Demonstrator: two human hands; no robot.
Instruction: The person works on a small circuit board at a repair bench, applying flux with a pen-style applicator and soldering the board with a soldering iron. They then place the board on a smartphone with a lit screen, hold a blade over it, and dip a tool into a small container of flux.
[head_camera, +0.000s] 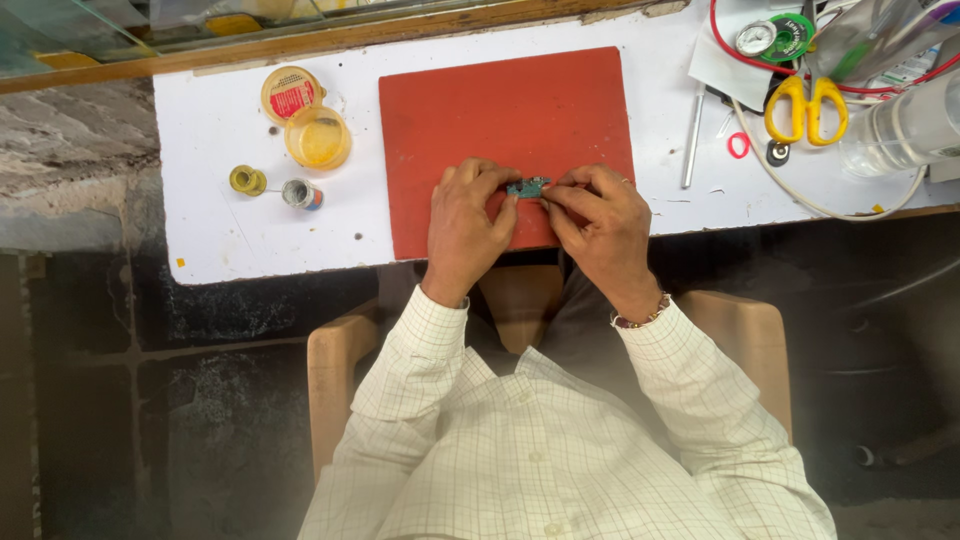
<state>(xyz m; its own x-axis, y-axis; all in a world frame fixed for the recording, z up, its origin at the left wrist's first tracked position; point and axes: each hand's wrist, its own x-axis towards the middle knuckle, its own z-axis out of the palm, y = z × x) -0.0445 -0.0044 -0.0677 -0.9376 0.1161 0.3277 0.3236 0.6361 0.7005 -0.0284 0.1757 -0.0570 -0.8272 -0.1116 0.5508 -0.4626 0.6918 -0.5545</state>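
Fingers of my left hand (468, 222) and right hand (600, 222) pinch one small, flat, blue-green circuit board (527, 186), dotted with tiny components, over red rectangular rubber mat (505, 115).

Yellow scissors (806, 108), amber tin (318, 138), solder spool (248, 180).

Repair workbench: solder spool (248, 180), scissors (806, 108)

A white tabletop (220, 240) is seen, edged at the back by a wooden strip (330, 38). On it are laid a red mat (500, 110), a round yellow tin (318, 137) with its lid (291, 93), two small solder spools (248, 180), yellow-handled scissors (806, 106) and a metal rod (693, 140).
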